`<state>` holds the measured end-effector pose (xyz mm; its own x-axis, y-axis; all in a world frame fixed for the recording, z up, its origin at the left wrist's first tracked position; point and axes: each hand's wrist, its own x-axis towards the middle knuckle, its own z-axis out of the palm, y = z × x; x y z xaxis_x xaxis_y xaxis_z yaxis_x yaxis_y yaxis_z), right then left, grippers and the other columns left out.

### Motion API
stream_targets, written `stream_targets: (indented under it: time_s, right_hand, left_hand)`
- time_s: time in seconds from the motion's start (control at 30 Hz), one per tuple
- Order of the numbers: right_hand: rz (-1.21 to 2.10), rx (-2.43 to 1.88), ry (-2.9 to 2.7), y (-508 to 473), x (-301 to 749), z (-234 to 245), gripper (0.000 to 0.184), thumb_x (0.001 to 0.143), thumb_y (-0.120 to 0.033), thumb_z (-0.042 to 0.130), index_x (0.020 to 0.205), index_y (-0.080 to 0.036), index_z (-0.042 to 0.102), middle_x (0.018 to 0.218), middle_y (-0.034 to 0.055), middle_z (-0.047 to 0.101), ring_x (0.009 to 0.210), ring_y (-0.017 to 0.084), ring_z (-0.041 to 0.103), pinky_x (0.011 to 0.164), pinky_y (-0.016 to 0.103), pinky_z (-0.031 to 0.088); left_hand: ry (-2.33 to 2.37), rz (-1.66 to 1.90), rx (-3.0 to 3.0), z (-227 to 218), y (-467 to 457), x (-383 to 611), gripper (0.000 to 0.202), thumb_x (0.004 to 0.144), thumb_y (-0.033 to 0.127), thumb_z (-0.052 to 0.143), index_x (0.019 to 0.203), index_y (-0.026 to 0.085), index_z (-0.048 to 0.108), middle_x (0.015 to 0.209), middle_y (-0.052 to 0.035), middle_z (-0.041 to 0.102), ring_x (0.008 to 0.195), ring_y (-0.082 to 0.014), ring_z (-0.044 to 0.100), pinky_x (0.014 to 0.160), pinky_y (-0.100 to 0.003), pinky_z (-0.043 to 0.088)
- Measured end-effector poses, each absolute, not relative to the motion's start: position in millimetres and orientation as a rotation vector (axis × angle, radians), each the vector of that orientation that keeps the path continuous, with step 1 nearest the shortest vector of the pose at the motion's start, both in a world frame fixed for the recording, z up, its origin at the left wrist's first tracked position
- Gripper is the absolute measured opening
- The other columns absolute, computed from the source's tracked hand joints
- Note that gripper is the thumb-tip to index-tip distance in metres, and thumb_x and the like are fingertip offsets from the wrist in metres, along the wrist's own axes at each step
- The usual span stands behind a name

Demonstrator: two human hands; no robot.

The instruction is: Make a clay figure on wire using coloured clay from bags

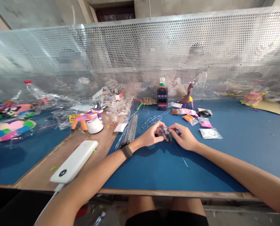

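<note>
Between my two hands is a small clear plastic packet with something black in it (167,137). My left hand (154,135) pinches its left edge between thumb and fingers. From the other side my right hand (182,135) pinches the packet's upper right edge. Just beneath, a thin straight wire (182,158) lies on the blue mat. Behind my left hand is a bent wire frame (152,121), and a bundle of straight wires (129,128) lies to its left. Several small clay packets, including an orange one (190,119) and a white one (210,133), lie beyond my right hand.
A dark bottle (162,98) stands at the back near a brown clay figure (189,95). On the left are a white power bank (74,161) with a cable, an orange-and-purple clay animal (88,116) and crumpled plastic bags. A perforated metal screen (135,47) runs behind the table.
</note>
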<state>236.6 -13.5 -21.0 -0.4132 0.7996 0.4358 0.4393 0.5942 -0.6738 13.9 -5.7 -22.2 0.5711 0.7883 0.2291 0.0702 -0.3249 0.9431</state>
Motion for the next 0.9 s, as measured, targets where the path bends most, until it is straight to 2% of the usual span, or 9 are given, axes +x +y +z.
stream_targets:
  time_s: [0.13, 0.27, 0.37, 0.43, 0.5, 0.63, 0.73, 0.9]
  right_hand:
    - [0.667, -1.035, -1.991, -10.9, 237.6, -20.2, 0.029, 0.102, -0.041, 0.049, 0.099, -0.02, 0.068, 0.092, 0.0068, 0.074, 0.082, 0.02, 0.066, 0.066, 0.029, 0.05]
    - [0.575, -1.003, -2.078, -10.5, 239.9, -23.1, 0.017, 0.092, -0.024, 0.052, 0.097, -0.02, 0.068, 0.087, 0.0055, 0.07, 0.074, 0.019, 0.062, 0.064, 0.028, 0.047]
    - [0.392, -1.05, -2.163, -12.5, 241.1, -24.5, 0.022, 0.081, -0.014, 0.054, 0.098, -0.02, 0.067, 0.09, 0.0059, 0.069, 0.073, 0.019, 0.06, 0.065, 0.028, 0.044]
    - [0.288, -1.115, -2.203, -14.3, 241.2, -23.7, 0.023, 0.082, -0.014, 0.054, 0.1, -0.021, 0.067, 0.094, 0.0064, 0.068, 0.073, 0.019, 0.06, 0.064, 0.028, 0.042]
    - [0.243, -1.143, -2.22, -15.3, 240.9, -22.1, 0.021, 0.089, -0.018, 0.053, 0.104, -0.022, 0.066, 0.099, 0.0066, 0.069, 0.073, 0.019, 0.061, 0.063, 0.029, 0.041]
    - [0.263, -1.079, -2.194, -13.3, 241.4, -20.5, 0.021, 0.1, -0.027, 0.047, 0.113, -0.022, 0.063, 0.105, 0.0079, 0.069, 0.073, 0.018, 0.063, 0.066, 0.03, 0.044]
    - [0.304, -1.02, -2.206, -10.2, 242.3, -22.8, 0.017, 0.101, -0.029, 0.048, 0.11, -0.022, 0.061, 0.103, 0.008, 0.069, 0.071, 0.017, 0.063, 0.067, 0.03, 0.046]
    - [0.324, -0.993, -2.258, -9.4, 240.8, -26.6, 0.01, 0.1, -0.028, 0.046, 0.104, -0.023, 0.055, 0.096, 0.006, 0.066, 0.071, 0.017, 0.059, 0.065, 0.03, 0.043]
  left_hand:
    - [0.736, 0.904, 1.673, -23.5, -4.4, 16.4, 0.042, 0.079, 0.034, 0.083, 0.103, 0.02, 0.052, 0.099, -0.0014, 0.061, 0.086, -0.0134, 0.06, 0.083, -0.029, 0.047]
    - [0.768, 0.901, 1.639, -24.4, -1.7, 18.6, 0.049, 0.075, 0.05, 0.087, 0.09, 0.017, 0.054, 0.087, 0.0004, 0.06, 0.079, -0.0126, 0.057, 0.078, -0.028, 0.046]
    - [0.797, 0.904, 1.65, -22.6, -1.4, 18.9, 0.052, 0.074, 0.058, 0.085, 0.083, 0.017, 0.054, 0.08, 0.002, 0.056, 0.073, -0.0108, 0.052, 0.071, -0.026, 0.042]
    - [0.809, 0.919, 1.67, -21.6, -1.1, 18.4, 0.052, 0.076, 0.059, 0.083, 0.083, 0.017, 0.053, 0.079, 0.0027, 0.054, 0.071, -0.0104, 0.05, 0.069, -0.025, 0.041]
    - [0.809, 0.938, 1.68, -21.6, -0.4, 17.8, 0.05, 0.078, 0.058, 0.082, 0.084, 0.017, 0.054, 0.079, 0.0025, 0.054, 0.073, -0.0108, 0.051, 0.071, -0.026, 0.042]
    - [0.793, 0.971, 1.667, -22.9, 1.4, 17.3, 0.047, 0.081, 0.056, 0.081, 0.089, 0.017, 0.056, 0.084, 0.0011, 0.057, 0.077, -0.012, 0.053, 0.076, -0.027, 0.044]
    - [0.8, 0.975, 1.667, -23.7, 1.7, 17.0, 0.045, 0.084, 0.056, 0.078, 0.09, 0.018, 0.055, 0.085, 0.0011, 0.056, 0.079, -0.0123, 0.053, 0.077, -0.027, 0.043]
    - [0.782, 0.911, 1.658, -24.8, 2.6, 14.5, 0.044, 0.087, 0.056, 0.073, 0.093, 0.018, 0.053, 0.08, 0.0024, 0.053, 0.072, -0.0118, 0.051, 0.07, -0.026, 0.041]
